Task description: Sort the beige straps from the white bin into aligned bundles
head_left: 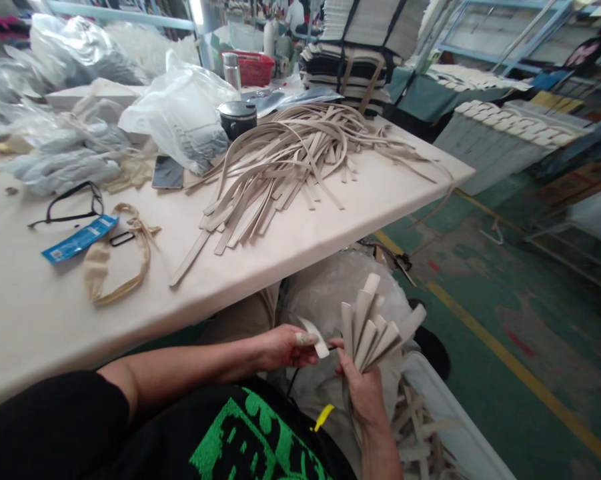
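My left hand (280, 348) is closed on the pale end of a fabric strap (322, 347), pinched under the thumb. A light wrap shows on that thumb. Beside it, my right hand (364, 393) grips a bundle of beige fabric straps (365, 333), their flat ends fanning upward. A thin dark item (334, 347) shows between the two hands; its kind is unclear. Both hands are low over my lap, in front of the table edge. More beige straps (290, 160) lie in a tangled heap on the table.
On the pale table (240, 273) are glasses (75, 200), a blue packet (80, 239), a beige strap with a buckle (123, 239), a phone (167, 172), a dark lidded cup (237, 119) and plastic bags (180, 100). A pale bin (455, 420) at my right holds straps.
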A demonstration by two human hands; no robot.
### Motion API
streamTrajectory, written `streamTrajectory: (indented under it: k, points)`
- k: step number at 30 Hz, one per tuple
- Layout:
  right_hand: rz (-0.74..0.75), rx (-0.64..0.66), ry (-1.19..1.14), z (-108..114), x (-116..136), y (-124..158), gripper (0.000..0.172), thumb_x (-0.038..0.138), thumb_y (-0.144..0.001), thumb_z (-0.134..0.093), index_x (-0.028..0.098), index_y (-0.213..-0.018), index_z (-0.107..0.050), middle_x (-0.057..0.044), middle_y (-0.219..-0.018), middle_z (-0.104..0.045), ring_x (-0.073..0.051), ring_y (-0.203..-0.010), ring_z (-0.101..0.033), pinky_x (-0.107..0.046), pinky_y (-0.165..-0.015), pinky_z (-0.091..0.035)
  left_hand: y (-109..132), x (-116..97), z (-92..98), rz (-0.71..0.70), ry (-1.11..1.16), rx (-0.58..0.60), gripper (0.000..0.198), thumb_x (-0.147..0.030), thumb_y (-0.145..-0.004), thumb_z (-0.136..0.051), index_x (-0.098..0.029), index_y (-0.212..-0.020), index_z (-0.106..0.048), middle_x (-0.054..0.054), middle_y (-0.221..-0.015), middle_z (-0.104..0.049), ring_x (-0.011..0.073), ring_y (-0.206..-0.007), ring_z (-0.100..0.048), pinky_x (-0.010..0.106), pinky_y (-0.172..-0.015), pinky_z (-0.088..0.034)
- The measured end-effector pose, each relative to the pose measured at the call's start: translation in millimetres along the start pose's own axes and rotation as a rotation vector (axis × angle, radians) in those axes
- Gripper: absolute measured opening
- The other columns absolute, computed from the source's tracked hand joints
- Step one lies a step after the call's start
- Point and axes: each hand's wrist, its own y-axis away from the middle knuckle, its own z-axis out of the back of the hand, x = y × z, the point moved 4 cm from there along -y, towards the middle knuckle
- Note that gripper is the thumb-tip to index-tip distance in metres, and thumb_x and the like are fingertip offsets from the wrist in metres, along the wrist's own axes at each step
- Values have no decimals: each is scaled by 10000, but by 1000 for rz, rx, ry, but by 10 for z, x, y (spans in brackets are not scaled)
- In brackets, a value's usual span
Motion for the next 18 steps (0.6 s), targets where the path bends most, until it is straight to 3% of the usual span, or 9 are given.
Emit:
streamTrajectory:
  k: [2, 5, 8, 12, 15, 18]
  points:
    - [47, 38, -69, -36, 4, 0, 382, 409, -776, -653, 153, -1058, -683, -118, -1124, -687, -239, -895, -660, -297, -708, -531, 63, 5, -65, 63, 50, 67, 465, -472, -544, -853, -105, -778, -693, 51, -730, -651, 117, -638, -586, 228, -624, -402]
    - [57, 129, -115, -167, 28, 12, 354, 397, -744, -690, 174, -1018, -704, -113, -1115, -696, -257, -1014, -639, -345, -893, -495, 132, 58, -181, 96, 43, 148, 442, -454, -594, -837, -92, -807, -702, 65, -768, -657, 115, -633, -590, 229, -620, -415]
    - [33, 175, -110, -250, 41, 27, 338, 442, -704, -714, 171, -907, -725, -110, -974, -732, -262, -905, -666, -346, -862, -507, 158, 172, -263, 130, 44, 236, 427, -463, -657, -801, -99, -859, -706, 76, -813, -671, 118, -652, -602, 230, -647, -429]
    - [-22, -32, -54, 16, 19, 136, 338, 483, -710, -702, 162, -815, -710, -84, -787, -720, -244, -746, -658, -331, -728, -521, 37, 409, -184, 260, 135, 260, 571, -644, -715, -670, -118, -935, -680, 104, -913, -681, 146, -710, -629, 233, -652, -443]
    - [-37, -166, -32, 461, -11, 374, 316, 513, -738, -669, 198, -713, -679, -57, -627, -652, -198, -566, -584, -311, -571, -476, -251, 570, 74, 343, 228, 85, 625, -695, -691, -650, -122, -938, -642, 117, -928, -674, 182, -723, -642, 257, -629, -461]
    - [-1, -120, 49, 841, -76, 628, 384, 594, -755, -585, 245, -599, -625, -65, -566, -613, -184, -495, -536, -292, -455, -399, -610, 593, 446, 279, 370, -289, 511, -609, -733, -675, -115, -832, -594, 93, -765, -648, 188, -658, -629, 264, -602, -478]
